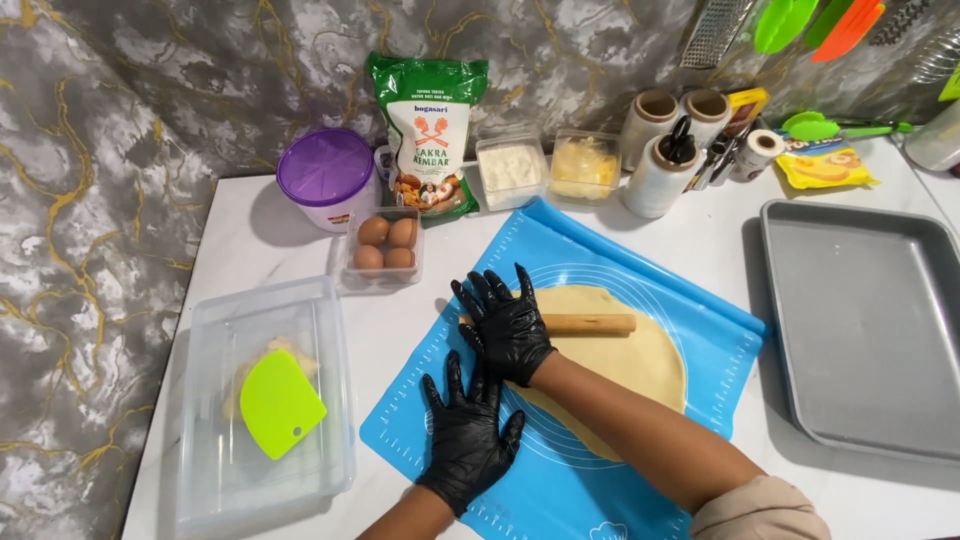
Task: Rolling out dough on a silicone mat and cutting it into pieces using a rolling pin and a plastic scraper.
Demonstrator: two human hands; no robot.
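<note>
Roughly mid-roll: the dough sheet [640, 365] is already flattened into a wide, fairly even round on the blue silicone mat [600, 250], but its edge looks uneven near the lower left, so I'd judge more passes are left. Nothing has been cut or moved to the grey baking tray [865, 330], which sits bare to the right.

Hands, both in black gloves:
- right hand [505, 325] – fingers spread flat, pressing on the left end of the wooden rolling pin [580, 323], not wrapped around it. The pin lies across the dough's upper-left part.
- left hand [468, 430] – open, palm down on the mat just beside the dough edge, holding nothing.

Edges and room:
- mat is angled on the white counter [280, 240]; the dough reaches near the mat's right side, less spare mat there than at upper left.
- egg carton [385, 248] sits close to the mat's upper-left edge – tight for the pin end.
- clear plastic box [265, 400] with a green scraper [280, 403] stands left of the mat, near but apart.
- flour bag [428, 130], purple-lidded tub [325, 175] and small containers line the back wall, well clear of the dough.
</note>
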